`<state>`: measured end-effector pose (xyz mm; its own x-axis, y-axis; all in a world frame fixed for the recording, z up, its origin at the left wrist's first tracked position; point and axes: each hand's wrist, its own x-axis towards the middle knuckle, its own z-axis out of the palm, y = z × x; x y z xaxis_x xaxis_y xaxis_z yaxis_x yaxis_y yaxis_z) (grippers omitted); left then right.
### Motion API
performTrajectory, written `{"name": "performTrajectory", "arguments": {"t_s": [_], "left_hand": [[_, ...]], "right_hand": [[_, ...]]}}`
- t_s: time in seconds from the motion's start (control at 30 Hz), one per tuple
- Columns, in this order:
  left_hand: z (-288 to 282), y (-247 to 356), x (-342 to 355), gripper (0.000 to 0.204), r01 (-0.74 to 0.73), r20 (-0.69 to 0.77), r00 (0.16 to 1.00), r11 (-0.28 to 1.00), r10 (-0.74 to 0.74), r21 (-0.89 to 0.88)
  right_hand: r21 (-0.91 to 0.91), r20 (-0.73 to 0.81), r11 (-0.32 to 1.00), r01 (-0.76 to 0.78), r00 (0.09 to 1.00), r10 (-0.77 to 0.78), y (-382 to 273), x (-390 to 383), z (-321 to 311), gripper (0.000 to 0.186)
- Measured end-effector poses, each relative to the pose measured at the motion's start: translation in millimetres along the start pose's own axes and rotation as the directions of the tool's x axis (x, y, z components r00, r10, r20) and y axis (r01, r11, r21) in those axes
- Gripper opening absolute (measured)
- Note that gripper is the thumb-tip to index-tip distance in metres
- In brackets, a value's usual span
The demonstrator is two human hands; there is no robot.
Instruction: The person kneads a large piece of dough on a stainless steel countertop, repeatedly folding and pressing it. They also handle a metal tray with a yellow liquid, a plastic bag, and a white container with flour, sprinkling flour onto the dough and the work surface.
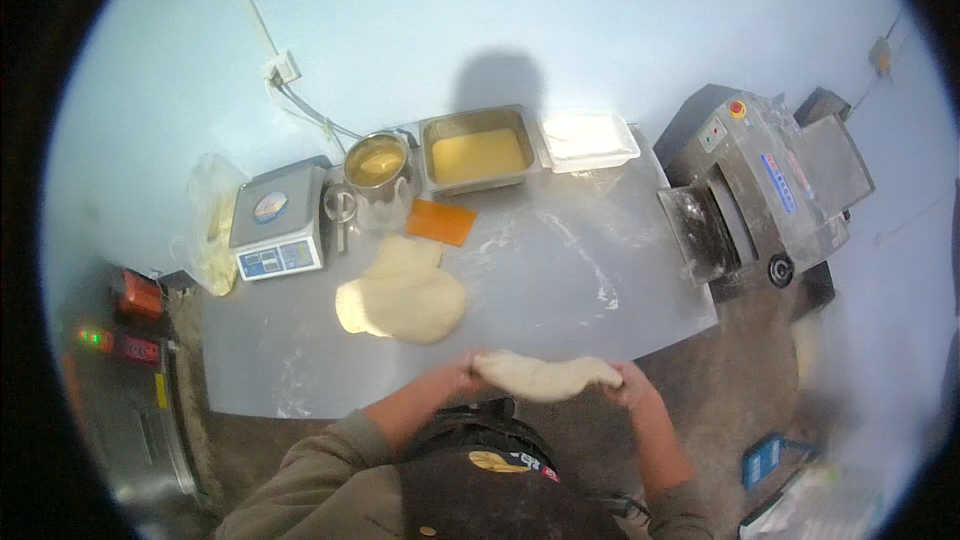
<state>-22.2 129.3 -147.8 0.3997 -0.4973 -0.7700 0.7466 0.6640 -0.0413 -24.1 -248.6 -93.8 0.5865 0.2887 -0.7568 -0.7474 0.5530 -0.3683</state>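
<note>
A long strip of pale dough (545,378) hangs between my two hands just off the table's front edge, sagging a little in the middle. My left hand (467,374) grips its left end, and my right hand (626,386) grips the right end; the fingertips are partly hidden by the dough and blurred. On the metal table (560,280), beyond my left hand, rest flattened dough pieces (408,305), one overlapping another. An orange dough scraper (442,223) lies flat right behind them.
A digital scale (277,220) stands at the left beside a steel pot (377,165). Along the wall sit a metal pan of yellow liquid (480,152) and a white tub of flour-like powder (588,138). A steel dough machine (765,185) stands at the right.
</note>
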Motion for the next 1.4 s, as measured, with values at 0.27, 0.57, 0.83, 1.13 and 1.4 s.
{"name": "performTrajectory", "arguments": {"t_s": [0.27, 0.57, 0.83, 1.13, 1.4], "left_hand": [[94.8, 92.5, 35.9, 0.061, -0.225, -0.182, 0.952, 0.966, 0.246, 0.126], [45.3, 91.0, 120.3, 0.041, -0.076, 0.187, 0.692, -0.187, 0.697, 0.979], [91.3, 73.7, 148.6, 0.052, -0.112, -0.229, 0.525, 0.334, 0.819, 0.936], [128.8, -38.8, 210.6, 0.041, -0.417, -0.493, 0.723, 0.874, 0.485, 0.249], [133.5, -41.7, 217.2, 0.036, -0.674, -0.817, 0.496, 0.724, 0.294, -0.148]], "right_hand": [[0.285, -0.314, 0.836, 0.469, 0.870, -0.381, -81.9, 47.3, 18.7, 0.034], [-0.461, -0.529, 0.880, 0.114, 0.761, -0.375, -32.1, 110.3, -38.1, 0.027], [-0.628, -0.500, 0.772, 0.094, 0.711, -0.494, -53.3, 227.2, -43.7, 0.065], [-0.976, 0.218, -0.171, 0.135, 0.603, -0.767, -203.8, 302.7, 80.4, 0.060], [-0.625, 0.737, -0.526, 0.577, 0.658, -0.155, -119.2, 342.3, 225.7, 0.078]]}}
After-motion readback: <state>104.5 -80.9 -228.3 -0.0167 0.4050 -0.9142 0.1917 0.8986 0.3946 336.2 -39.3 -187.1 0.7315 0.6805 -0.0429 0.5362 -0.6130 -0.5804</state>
